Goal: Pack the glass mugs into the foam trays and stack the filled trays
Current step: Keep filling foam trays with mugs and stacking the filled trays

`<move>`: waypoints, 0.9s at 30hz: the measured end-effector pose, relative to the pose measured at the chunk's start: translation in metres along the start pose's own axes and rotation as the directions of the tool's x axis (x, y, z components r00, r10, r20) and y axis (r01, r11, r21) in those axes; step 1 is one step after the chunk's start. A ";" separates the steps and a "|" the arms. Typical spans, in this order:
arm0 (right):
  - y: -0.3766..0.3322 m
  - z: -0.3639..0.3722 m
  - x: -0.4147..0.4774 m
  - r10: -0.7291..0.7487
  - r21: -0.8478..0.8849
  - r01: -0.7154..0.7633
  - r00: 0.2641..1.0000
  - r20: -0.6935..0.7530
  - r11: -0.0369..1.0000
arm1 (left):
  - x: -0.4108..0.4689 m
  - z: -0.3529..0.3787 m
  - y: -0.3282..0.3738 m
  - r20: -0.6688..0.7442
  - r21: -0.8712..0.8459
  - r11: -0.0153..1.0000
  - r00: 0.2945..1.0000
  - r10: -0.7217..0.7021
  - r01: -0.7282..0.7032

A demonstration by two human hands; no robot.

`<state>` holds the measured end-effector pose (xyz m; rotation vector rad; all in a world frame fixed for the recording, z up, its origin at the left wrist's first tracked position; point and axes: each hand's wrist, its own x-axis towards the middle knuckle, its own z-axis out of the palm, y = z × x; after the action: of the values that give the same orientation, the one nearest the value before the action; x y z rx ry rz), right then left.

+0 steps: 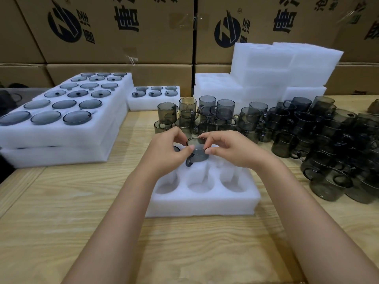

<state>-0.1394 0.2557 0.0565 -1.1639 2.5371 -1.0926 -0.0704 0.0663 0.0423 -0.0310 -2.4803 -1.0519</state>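
Pale wooden table (61, 212) before a wall of printed cardboard boxes (114, 29).

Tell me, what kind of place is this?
Probably a warehouse or packing room: big printed cardboard boxes stacked behind, heaps of glass mugs, and white foam trays being filled.

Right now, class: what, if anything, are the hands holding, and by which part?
The left hand and the right hand both pinch one glass mug by its rim, on opposite sides, at the foam tray.

Printed cardboard boxes (114, 29) behind wood table (61, 201); poss. shoes (18, 86) far-left.
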 end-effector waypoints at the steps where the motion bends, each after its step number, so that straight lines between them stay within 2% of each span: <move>1: 0.000 -0.001 0.000 -0.003 -0.033 0.003 1.000 0.000 0.999 | 0.000 0.000 -0.001 0.002 -0.006 1.000 1.000 -0.006 0.006; 4: -0.001 0.000 0.001 -0.004 -0.055 0.004 1.000 0.002 0.998 | 0.001 0.001 -0.002 0.021 -0.035 0.999 0.999 -0.025 0.025; 8: 0.000 0.001 0.001 0.031 0.002 -0.031 0.999 0.034 1.000 | 0.001 0.002 -0.001 0.024 -0.011 0.998 0.998 -0.065 0.065; 11: -0.006 0.006 0.002 0.039 0.126 -0.026 0.994 -0.105 0.992 | 0.001 0.003 0.007 -0.011 0.065 0.998 1.000 0.000 0.001; 13: -0.010 0.015 0.006 0.100 0.037 -0.095 0.984 -0.146 0.995 | -0.003 0.006 0.014 0.086 0.100 0.990 0.992 0.093 -0.101; 14: -0.013 0.021 0.009 0.124 -0.072 -0.130 0.988 -0.092 0.989 | -0.005 0.009 0.016 0.174 0.145 0.980 0.979 0.107 -0.133; 17: -0.011 0.035 0.010 0.204 -0.367 -0.161 0.975 0.083 0.916 | -0.012 0.020 0.017 0.377 0.385 0.912 0.926 -0.016 -0.141; 20: -0.007 0.037 0.006 0.280 -0.539 -0.194 0.957 0.081 0.820 | -0.015 0.023 0.018 0.418 0.474 0.872 0.903 -0.101 -0.122; 22: -0.007 0.037 0.006 0.311 -0.564 -0.214 0.947 0.081 0.798 | -0.015 0.024 0.020 0.419 0.488 0.866 0.900 -0.120 -0.112; 27: -0.007 0.039 0.006 0.328 -0.489 -0.257 0.942 0.064 0.834 | -0.015 0.026 0.023 0.438 0.525 0.845 0.884 -0.166 -0.101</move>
<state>-0.1237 0.2268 0.0337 -0.8448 2.8198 -0.3025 -0.0625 0.1031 0.0359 -0.0781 -3.1494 -0.3355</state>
